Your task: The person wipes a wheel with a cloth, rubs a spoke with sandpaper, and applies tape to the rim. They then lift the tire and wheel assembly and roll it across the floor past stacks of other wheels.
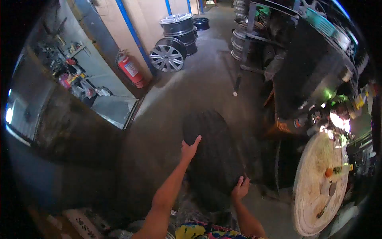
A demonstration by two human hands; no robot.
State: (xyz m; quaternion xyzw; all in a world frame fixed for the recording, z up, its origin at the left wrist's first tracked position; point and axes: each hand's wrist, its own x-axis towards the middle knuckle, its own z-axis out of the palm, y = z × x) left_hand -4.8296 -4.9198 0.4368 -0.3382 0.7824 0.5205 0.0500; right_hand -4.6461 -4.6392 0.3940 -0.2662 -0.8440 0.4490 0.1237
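Observation:
A dark black tire (211,159) stands upright in front of my body, its tread facing up toward the camera. My left hand (190,149) grips its left side near the upper part, with the thumb lying on the tread. Lower down on the right side, my right hand (240,188) holds the tire's edge, thumb up. The fingers of both hands are mostly hidden behind the tire's sides.
Stacked wheel rims (178,30) and a leaning silver rim (167,58) stand ahead on the left, near a red fire extinguisher (131,71). A round wooden disc (318,187) is at the right. A dark bar (237,85) lies on the floor ahead.

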